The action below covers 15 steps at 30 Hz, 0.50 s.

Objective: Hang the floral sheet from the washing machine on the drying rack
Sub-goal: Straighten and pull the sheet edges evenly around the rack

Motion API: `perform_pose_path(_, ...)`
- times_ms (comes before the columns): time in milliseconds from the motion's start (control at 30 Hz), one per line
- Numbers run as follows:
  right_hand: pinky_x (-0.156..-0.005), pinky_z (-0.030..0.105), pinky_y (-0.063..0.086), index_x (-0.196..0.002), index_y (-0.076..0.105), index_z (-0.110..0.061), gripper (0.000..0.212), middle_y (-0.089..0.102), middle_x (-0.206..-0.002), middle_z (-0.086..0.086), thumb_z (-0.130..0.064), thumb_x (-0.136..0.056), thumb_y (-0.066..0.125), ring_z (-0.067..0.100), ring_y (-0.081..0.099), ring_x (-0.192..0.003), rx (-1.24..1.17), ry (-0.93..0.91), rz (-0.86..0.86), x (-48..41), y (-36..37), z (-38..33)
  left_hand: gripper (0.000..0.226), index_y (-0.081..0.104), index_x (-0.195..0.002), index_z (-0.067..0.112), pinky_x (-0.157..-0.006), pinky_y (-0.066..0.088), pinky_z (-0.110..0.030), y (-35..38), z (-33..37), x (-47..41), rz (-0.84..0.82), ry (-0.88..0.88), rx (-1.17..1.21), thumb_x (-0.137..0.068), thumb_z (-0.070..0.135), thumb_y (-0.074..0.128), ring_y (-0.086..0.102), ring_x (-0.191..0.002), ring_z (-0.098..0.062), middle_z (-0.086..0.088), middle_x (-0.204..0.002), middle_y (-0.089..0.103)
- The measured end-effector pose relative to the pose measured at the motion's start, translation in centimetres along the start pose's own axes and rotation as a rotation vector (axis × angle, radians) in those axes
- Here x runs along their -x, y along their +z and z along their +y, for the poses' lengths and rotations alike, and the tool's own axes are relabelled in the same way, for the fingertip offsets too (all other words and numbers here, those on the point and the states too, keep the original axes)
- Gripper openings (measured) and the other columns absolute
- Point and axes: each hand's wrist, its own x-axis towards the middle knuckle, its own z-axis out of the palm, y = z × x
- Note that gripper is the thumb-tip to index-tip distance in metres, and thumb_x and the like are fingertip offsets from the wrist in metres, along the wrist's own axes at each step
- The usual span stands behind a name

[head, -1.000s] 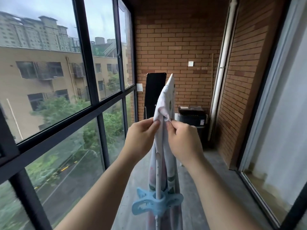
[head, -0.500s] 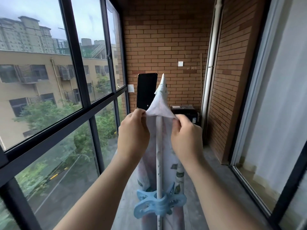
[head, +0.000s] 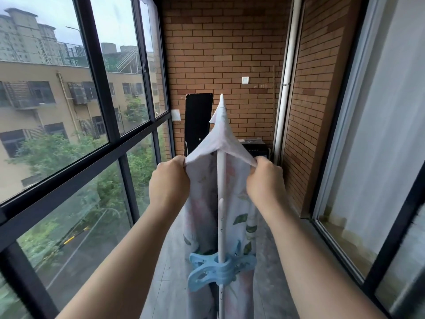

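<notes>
The left hand's fingertips (head: 181, 160) are curled and pinch an edge of the floral sheet (head: 222, 137), and the right hand's fingertips (head: 259, 161) pinch the opposite edge, so the cloth is stretched taut between them, tent-like, over the white rail (head: 221, 180) of the drying rack. The left hand (head: 169, 180) sits at 9 o'clock of the rail and the right hand (head: 264, 181) at 3 o'clock, backs towards the camera. The sheet drapes down both sides of the rail and rises to a point at 12 o'clock. At 6 o'clock a large blue clip (head: 220, 268) clamps the sheet on the rail. Beyond, at 10 o'clock of the hands, a black panel (head: 198, 120) leans on the brick wall (head: 225, 47) — a dark box (head: 254, 145) stands at 12 o'clock of the right hand. Black-framed windows (head: 99, 84) run along the 9 o'clock side.
</notes>
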Motion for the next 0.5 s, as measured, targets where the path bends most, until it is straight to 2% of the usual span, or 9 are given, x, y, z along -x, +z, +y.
perform_pose_path(100, -0.065, 0.040, 0.062, -0.109, 0.064, -0.006, 0.020, 0.068, -0.099, 0.012, -0.010, -0.099, 0.048, 0.031, 0.072, -0.080, -0.180, 0.098, -0.137, 0.5, 1.5, -0.5, 0.028, 0.043, -0.060, 0.018, -0.043, 0.033, -0.027, 1.2, 0.7, 0.5, -0.073, 0.007, 0.160, -0.081, 0.001, 0.047, 0.051, -0.053, -0.019, -0.001, -0.056, 0.052)
perform_pose_path(200, -0.063, 0.031, 0.055, -0.103, 0.065, -0.004, 0.021, 0.067, -0.093, 0.012, -0.015, -0.100, 0.048, 0.032, 0.069, -0.081, -0.114, 0.128, -0.170, 0.8, 2.0, 0.0, 0.029, 0.039, -0.056, 0.014, -0.043, 0.047, -0.037, 1.8, 0.0, 0.8, -0.157, 0.002, 0.193, -0.080, -0.001, 0.046, 0.058, -0.052, -0.029, -0.007, -0.055, 0.054)
perform_pose_path(267, -0.058, 0.029, 0.049, -0.105, 0.066, -0.003, 0.020, 0.067, -0.090, 0.013, -0.011, -0.099, 0.049, 0.030, 0.065, -0.075, -0.030, 0.110, -0.100, 0.7, 1.4, 0.7, 0.031, 0.038, -0.054, 0.011, -0.042, 0.038, -0.032, 1.6, -1.0, 0.7, -0.173, -0.016, 0.130, -0.080, -0.004, 0.046, 0.052, -0.050, -0.027, -0.007, -0.052, 0.051)
perform_pose_path(333, -0.059, 0.034, 0.055, -0.109, 0.067, -0.003, 0.021, 0.069, -0.091, 0.014, -0.006, -0.097, 0.050, 0.029, 0.067, -0.076, 0.010, 0.082, -0.013, 0.5, 0.8, 1.5, 0.031, 0.038, -0.053, 0.011, -0.042, 0.027, -0.028, 1.2, -1.6, 0.6, -0.158, -0.046, 0.103, -0.078, -0.006, 0.044, 0.044, -0.049, -0.024, -0.005, -0.050, 0.048)
perform_pose_path(367, -0.063, 0.037, 0.059, -0.110, 0.068, -0.004, 0.022, 0.070, -0.092, 0.015, -0.005, -0.097, 0.051, 0.031, 0.068, -0.078, 0.018, 0.075, 0.002, 0.4, 0.7, 1.7, 0.029, 0.039, -0.053, 0.011, -0.042, 0.029, -0.026, 1.2, -1.7, 0.6, -0.156, -0.056, 0.112, -0.076, -0.007, 0.041, 0.046, -0.050, -0.024, -0.006, -0.050, 0.049)
perform_pose_path(433, -0.066, 0.038, 0.060, -0.108, 0.067, -0.002, 0.019, 0.070, -0.093, 0.016, -0.007, -0.097, 0.052, 0.033, 0.070, -0.081, 0.013, 0.077, -0.024, 0.6, 1.0, 1.5, 0.026, 0.048, -0.057, 0.012, -0.041, 0.047, -0.031, 1.4, -1.2, 0.7, -0.163, -0.079, 0.178, -0.073, -0.006, 0.037, 0.058, -0.053, -0.027, -0.007, -0.055, 0.056)
perform_pose_path(500, -0.061, 0.034, 0.057, -0.101, 0.069, 0.000, 0.024, 0.071, -0.087, 0.015, -0.018, -0.098, 0.055, 0.031, 0.070, -0.075, -0.019, 0.059, -0.077, 1.2, 1.8, 0.8, 0.027, 0.054, -0.064, 0.016, -0.046, 0.057, -0.040, 1.9, -0.5, 1.1, -0.180, -0.091, 0.282, -0.084, 0.003, 0.041, 0.064, -0.055, -0.028, -0.006, -0.060, 0.060)
